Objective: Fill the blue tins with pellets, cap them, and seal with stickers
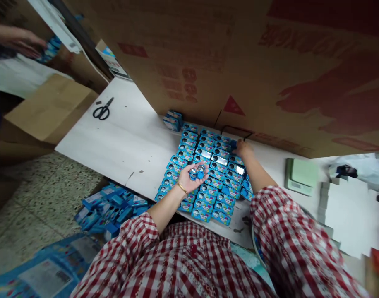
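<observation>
- In the head view, the work in hand seems to be setting small pieces on the rows of blue packs [208, 189], which spread over the white table [136, 145] around the centre.
- The left hand [188, 181], just toward 6 o'clock, lies palm up, loosely cupped beneath silver and blue round pieces [200, 174].
- The right hand [244, 150], at 3 o'clock, reaches to the far packs, fingers bent; I cannot tell whether it grips anything.
- A next move would call for a level left palm and a light placing touch.
- A big carton [254, 82] walls off the table from 11 to 3 o'clock, limiting reach beyond the rows.
- Scissors [106, 107] lie near 10 o'clock; a green scale [303, 174] stands past 3.
- At 8 o'clock, a heap of packs [111, 207] sits below the table edge.
- Toward 10 o'clock, well apart, is another person's hand [26, 43].
</observation>
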### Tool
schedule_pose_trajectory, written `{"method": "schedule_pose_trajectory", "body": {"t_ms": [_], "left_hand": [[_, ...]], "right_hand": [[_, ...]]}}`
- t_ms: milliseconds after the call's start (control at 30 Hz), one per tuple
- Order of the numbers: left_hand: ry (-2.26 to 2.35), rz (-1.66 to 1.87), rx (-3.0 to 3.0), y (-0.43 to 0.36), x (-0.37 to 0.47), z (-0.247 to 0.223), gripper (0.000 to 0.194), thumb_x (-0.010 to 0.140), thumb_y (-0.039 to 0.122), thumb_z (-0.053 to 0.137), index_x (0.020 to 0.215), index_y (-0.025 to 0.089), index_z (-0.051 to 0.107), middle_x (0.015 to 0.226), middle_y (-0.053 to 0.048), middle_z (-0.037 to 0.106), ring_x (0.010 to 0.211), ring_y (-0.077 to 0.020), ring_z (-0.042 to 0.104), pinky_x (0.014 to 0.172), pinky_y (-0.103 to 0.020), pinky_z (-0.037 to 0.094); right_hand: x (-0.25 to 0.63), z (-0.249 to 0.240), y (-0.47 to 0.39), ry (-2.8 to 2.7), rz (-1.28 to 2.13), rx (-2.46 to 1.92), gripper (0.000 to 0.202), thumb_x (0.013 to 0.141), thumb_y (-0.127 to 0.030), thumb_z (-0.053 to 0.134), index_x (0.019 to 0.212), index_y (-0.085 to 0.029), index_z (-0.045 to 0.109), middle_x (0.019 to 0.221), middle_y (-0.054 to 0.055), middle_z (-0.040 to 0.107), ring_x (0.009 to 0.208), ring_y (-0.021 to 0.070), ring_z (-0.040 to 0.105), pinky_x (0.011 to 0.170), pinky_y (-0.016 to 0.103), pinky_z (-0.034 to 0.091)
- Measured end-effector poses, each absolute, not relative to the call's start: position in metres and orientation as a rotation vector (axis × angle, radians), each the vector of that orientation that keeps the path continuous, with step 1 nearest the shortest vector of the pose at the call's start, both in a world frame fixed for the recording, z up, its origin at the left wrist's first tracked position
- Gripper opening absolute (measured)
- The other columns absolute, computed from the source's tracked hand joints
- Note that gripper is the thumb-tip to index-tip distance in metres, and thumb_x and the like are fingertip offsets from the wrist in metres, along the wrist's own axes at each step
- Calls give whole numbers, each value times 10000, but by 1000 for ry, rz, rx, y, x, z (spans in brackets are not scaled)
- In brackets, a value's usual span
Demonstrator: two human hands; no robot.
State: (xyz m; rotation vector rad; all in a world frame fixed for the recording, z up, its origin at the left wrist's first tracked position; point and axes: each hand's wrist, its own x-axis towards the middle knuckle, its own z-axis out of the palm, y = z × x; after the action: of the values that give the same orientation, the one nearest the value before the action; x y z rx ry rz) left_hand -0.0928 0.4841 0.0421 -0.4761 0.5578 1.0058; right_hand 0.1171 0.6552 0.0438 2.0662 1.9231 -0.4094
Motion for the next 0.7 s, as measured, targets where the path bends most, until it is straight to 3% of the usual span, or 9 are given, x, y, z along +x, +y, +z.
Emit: {"method": "schedule_pose_trajectory", "body": {"t_ms": [100, 167, 267, 367, 467, 567, 700], "left_hand": [[588, 967, -461, 487, -87, 39, 256, 814, 217, 438, 962, 94, 608, 878, -127, 665, 759, -199, 647, 595, -285, 509], [642, 951, -474, 489, -80, 36, 186, 809, 193, 451, 870, 106, 603, 716, -80, 636, 665, -172, 629, 535, -258, 484], [671, 910, -496, 490, -69, 34, 138, 804, 169, 455, 797, 116, 582, 576, -27, 558, 562, -137, 580, 495, -238, 465], [626, 845, -464, 489, -63, 36, 210, 799, 177, 445, 920, 87, 591, 730, -95, 627, 672, -165, 617, 484, -218, 457], [612, 831, -424, 488, -65, 38, 305, 796, 180, 431, 1046, 70, 566, 960, -166, 641, 767, -186, 630, 487, -214, 460], [635, 847, -414, 484, -70, 40, 323, 793, 179, 422, 1070, 76, 554, 1008, -168, 635, 769, -183, 627, 484, -215, 465], [660, 862, -410, 475, -75, 39, 315, 783, 177, 435, 1055, 75, 556, 975, -156, 643, 749, -179, 626, 482, -209, 462]], "right_hand": [[90, 60, 604, 2280, -570, 1899, 335, 807, -303, 558, 1132, -230, 601, 1000, 90, 657, 929, 226, 607, 797, 330, 459], [70, 68, 569, 2518, -845, 1583, 247, 816, -289, 546, 1033, -245, 656, 991, 65, 648, 936, 190, 592, 806, 285, 448], [58, 71, 538, 2536, -1083, 1487, 136, 790, -252, 569, 842, -227, 692, 889, 45, 641, 891, 171, 585, 779, 270, 446], [77, 68, 540, 2389, -1415, 1762, 114, 767, -282, 576, 785, -198, 652, 749, 11, 630, 692, 138, 590, 676, 264, 461], [114, 62, 559, 2102, -1692, 2251, 238, 711, -409, 602, 760, -176, 601, 587, -17, 582, 542, 135, 558, 579, 267, 459], [144, 54, 576, 1930, -1673, 2546, 296, 682, -461, 585, 720, -167, 572, 548, -16, 559, 528, 139, 544, 579, 275, 458], [158, 44, 583, 2079, -1191, 2511, 267, 709, -310, 511, 911, -155, 591, 750, 22, 626, 622, 147, 560, 655, 288, 465]]}}
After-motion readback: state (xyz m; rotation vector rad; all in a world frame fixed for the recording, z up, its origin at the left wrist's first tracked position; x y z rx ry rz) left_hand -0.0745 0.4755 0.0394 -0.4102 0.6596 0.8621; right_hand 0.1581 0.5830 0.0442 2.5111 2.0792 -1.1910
